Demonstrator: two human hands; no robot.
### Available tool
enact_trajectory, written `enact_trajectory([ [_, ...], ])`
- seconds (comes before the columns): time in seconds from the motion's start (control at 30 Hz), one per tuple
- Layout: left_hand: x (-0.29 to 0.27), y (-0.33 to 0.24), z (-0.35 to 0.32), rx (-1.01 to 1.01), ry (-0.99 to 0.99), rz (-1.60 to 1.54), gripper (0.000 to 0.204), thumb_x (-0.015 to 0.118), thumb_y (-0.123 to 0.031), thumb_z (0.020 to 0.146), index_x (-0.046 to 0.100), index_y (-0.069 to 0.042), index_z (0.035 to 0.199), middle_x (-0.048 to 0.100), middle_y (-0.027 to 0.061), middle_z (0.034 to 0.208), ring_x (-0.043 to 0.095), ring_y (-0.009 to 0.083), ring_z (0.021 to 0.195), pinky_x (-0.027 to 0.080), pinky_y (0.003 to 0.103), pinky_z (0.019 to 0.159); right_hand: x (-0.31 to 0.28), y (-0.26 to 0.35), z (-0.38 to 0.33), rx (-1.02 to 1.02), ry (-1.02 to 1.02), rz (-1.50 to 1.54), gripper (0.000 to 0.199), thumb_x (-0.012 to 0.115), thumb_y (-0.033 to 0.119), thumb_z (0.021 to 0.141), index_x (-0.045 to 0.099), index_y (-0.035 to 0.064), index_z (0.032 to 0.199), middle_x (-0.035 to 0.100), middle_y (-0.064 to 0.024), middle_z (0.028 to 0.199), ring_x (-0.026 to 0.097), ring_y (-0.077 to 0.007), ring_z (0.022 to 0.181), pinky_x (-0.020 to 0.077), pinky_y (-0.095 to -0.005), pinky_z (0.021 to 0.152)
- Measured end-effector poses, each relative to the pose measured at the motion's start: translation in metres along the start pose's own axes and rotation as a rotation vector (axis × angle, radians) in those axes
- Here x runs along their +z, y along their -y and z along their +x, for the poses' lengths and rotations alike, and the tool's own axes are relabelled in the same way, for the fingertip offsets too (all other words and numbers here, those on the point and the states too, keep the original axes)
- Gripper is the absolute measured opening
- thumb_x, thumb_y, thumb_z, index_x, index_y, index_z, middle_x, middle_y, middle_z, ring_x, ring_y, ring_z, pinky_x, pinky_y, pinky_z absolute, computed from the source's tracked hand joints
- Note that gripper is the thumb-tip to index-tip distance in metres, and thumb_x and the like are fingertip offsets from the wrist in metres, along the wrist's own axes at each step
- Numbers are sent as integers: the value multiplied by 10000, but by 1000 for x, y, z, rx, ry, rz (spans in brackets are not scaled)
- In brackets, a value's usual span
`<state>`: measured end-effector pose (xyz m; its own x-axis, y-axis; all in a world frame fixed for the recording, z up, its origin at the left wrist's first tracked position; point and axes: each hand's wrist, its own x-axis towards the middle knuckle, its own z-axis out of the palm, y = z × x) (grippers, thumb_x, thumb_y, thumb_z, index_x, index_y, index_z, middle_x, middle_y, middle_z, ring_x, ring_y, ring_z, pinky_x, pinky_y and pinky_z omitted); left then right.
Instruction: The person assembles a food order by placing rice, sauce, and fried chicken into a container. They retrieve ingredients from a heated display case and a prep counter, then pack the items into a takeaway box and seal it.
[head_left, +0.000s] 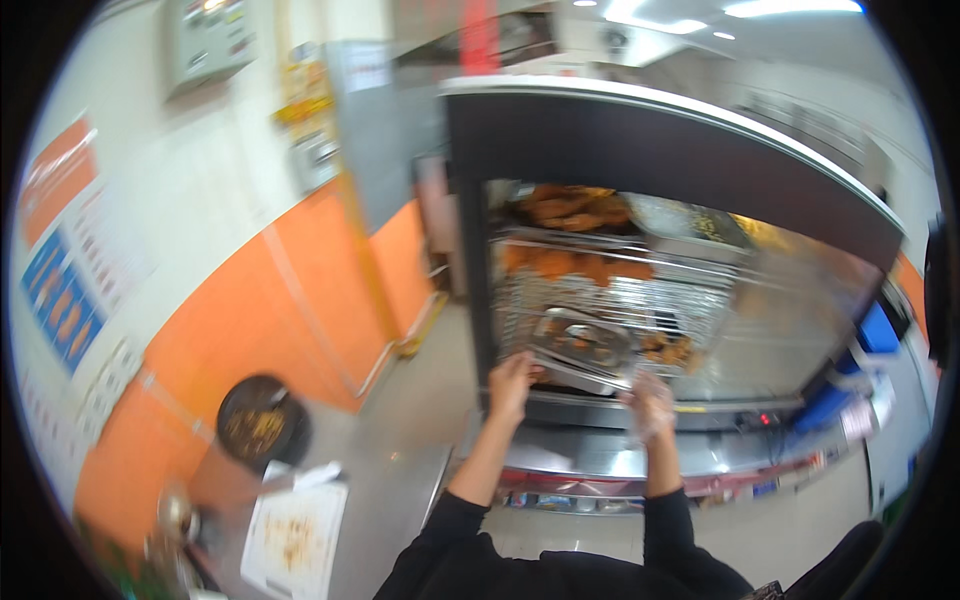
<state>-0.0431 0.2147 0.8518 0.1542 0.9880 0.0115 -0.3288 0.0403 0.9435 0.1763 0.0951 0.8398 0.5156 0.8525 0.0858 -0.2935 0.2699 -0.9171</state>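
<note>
My left hand (pixel 513 385) is closed on the left front corner of a shallow metal tray (pixel 578 376). At the tray's right front corner, my right hand (pixel 652 402), in a clear plastic glove, is closed on the rim. The tray holds a little brown food and sits at the open front of a dark-framed food warmer cabinet (pixel 650 125), partly inside it. Behind the tray is a wire rack (pixel 690 285) with small fried pieces (pixel 668 350) at its right. Browned fried food (pixel 572 208) lies farther back. Motion blurs the fingers somewhat.
On the left, a steel counter (pixel 390 480) carries a white cutting board (pixel 270 550) with crumbs and a dark round pan (pixel 230 405) with food bits. A metal ledge (pixel 600 460) runs below the cabinet. Blue items (pixel 880 328) stand at its right.
</note>
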Motion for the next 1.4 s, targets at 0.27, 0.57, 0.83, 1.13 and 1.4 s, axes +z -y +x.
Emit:
enact_trajectory([
  [0.27,-50,36,-116,231,-154,21,271,553,-247,947,624,-5,1048,652,39,888,601,96,752,465,229,652,-36,-21,-52,63,150,-156,410,631,151,871,508,21,1240,586,-34,999,511,-99,753,439,-271,654],
  [0.57,-164,25,-341,227,-819,53,238,583,-189,934,621,19,1043,648,39,880,609,87,807,474,224,728,86,-93,-165,509,875,-33,332,588,135,888,489,-7,1171,573,-111,1005,510,-99,609,410,-214,496],
  [0.83,-234,12,-551,323,-1331,99,231,576,-181,938,633,13,1050,649,28,854,612,87,789,468,219,727,205,-147,-337,674,1444,-175,307,578,172,884,517,8,1136,559,-35,804,530,-108,613,483,-253,546],
  [1.13,-309,-107,-725,334,-1457,294,199,603,-180,918,646,7,970,632,12,765,576,71,714,439,217,649,342,-65,-531,617,1711,-195,293,594,182,879,550,-37,1069,580,-51,789,541,-115,599,457,-229,545],
  [1.4,-450,-142,-806,262,-1623,560,188,628,-188,891,653,-16,961,639,2,727,552,55,628,417,206,563,459,-149,-650,556,1964,-169,267,580,150,885,532,3,1103,572,-40,792,547,-119,629,467,-243,572],
])
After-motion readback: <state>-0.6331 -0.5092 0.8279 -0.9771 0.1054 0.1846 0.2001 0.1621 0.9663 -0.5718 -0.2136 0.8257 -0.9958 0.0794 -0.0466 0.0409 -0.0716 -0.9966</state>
